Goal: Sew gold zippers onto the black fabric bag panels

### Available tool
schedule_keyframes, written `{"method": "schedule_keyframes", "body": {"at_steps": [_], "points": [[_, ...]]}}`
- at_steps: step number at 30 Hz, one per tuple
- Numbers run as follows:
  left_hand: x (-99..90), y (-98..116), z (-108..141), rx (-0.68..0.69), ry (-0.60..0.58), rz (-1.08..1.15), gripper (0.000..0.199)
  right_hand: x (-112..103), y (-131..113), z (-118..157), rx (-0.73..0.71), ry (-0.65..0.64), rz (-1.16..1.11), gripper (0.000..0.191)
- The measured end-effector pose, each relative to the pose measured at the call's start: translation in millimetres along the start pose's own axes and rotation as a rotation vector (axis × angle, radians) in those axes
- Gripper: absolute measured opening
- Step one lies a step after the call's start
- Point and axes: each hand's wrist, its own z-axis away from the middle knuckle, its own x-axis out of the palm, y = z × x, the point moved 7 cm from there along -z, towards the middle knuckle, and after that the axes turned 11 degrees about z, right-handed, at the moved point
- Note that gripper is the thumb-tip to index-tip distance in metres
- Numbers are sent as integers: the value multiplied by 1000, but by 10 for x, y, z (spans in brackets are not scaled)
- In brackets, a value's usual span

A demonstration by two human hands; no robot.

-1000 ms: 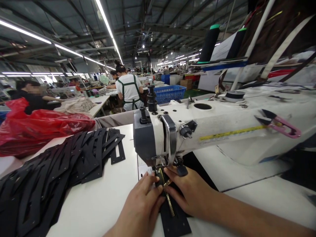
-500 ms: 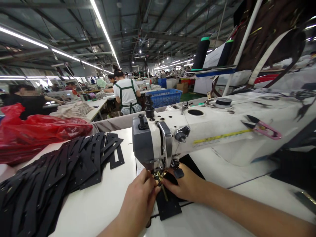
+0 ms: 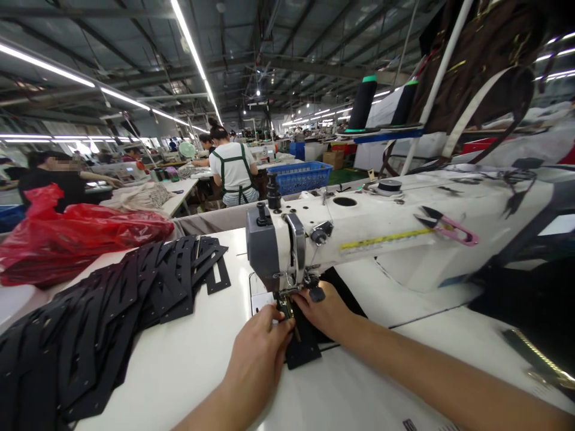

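Observation:
A black piece (image 3: 303, 352) with a gold-toothed zipper (image 3: 296, 330) lies under the needle area of a white sewing machine (image 3: 381, 230). On its left side, my left hand (image 3: 260, 341) is closed, thumb and fingertips pinching the zipper edge close to the presser foot. From the right, my right hand (image 3: 327, 308) grips the same piece beside the foot. Its thumb points at the zipper, and its other fingertips are partly hidden behind the machine head (image 3: 265, 251). More black material (image 3: 344, 290) lies under and behind my right wrist.
Black frame-shaped pieces (image 3: 130, 299) are spread over the table's left side, with a red plastic bag (image 3: 90, 239) behind them. Pink-handled snips (image 3: 449, 227) rest on the machine arm. Another gold zipper (image 3: 545, 359) lies far right. A person (image 3: 233, 167) works beyond, near a blue basket (image 3: 300, 176).
The black piece has shifted away from me, further under the presser foot, and both hands have moved with it. The view has turned slightly.

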Motion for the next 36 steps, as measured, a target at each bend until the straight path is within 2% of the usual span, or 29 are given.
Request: {"method": "schedule_keyframes", "body": {"at_steps": [4,6,9,12,17,28,36], "points": [[-63,28,88,10,57,7,24,-330,-330,392,-233,62,-45,29],[-94,81,138,53,96,-72,24,-442,-455,574,-282,107,-59,35],[-84,180,186,149,98,-128,24,-457,-520,679,-266,120,-65,38],[-63,245,204,233,92,-126,24,-415,-525,668,-281,132,-55,36],[-45,222,203,278,85,-169,24,-406,-501,634,-317,168,-10,36],[-72,101,68,299,102,-165,22,-314,-439,483,-374,176,-13,35],[-41,7,-27,292,50,-193,23,-331,-386,351,-330,210,-73,36]]}}
